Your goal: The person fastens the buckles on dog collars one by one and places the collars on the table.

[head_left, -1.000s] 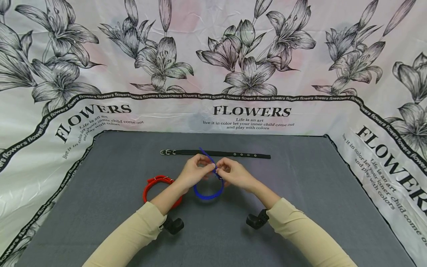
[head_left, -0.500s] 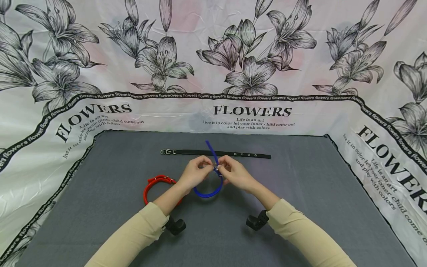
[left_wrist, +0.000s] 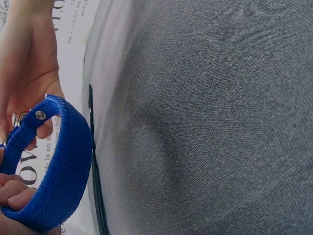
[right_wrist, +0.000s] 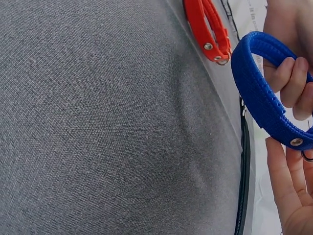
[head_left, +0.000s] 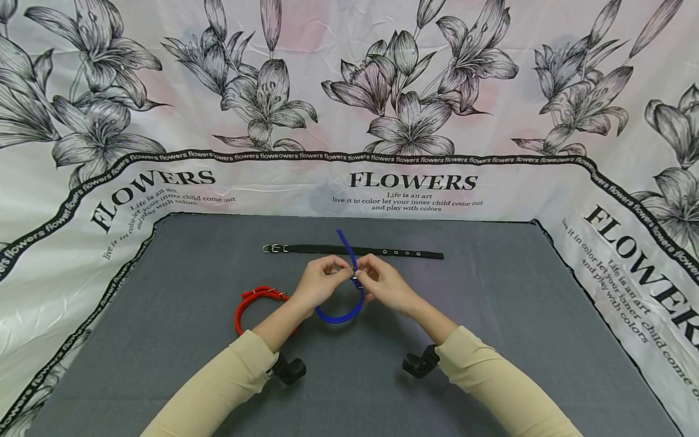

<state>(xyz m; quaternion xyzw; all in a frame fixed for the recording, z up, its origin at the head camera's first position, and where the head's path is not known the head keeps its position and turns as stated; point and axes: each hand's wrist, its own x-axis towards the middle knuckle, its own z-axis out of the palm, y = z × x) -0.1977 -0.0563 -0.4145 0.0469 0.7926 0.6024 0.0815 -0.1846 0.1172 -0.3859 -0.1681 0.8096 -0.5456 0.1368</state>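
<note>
Both hands hold a blue collar (head_left: 340, 319) bent into a loop above the grey table. My left hand (head_left: 319, 284) pinches it from the left, its curled fingers (right_wrist: 288, 81) inside the loop in the right wrist view. From the right, my right hand (head_left: 386, 286) pinches the collar near its metal buckle, which the fingers partly hide. The strap's free end stands up beyond the fingertips. In the left wrist view the blue collar (left_wrist: 73, 159) shows a metal eyelet near the right hand (left_wrist: 34, 68).
A red collar (head_left: 238, 314), fastened in a ring, lies left of the hands, partly behind the left forearm. Behind them a black collar (head_left: 311, 249) lies stretched flat. A flower-printed cloth (head_left: 295, 188) rises at the table's far edge.
The blue strap's free end has swung upward and stands farther out past the fingers. The loop has lifted slightly. Over the last half second the hands have barely moved.
</note>
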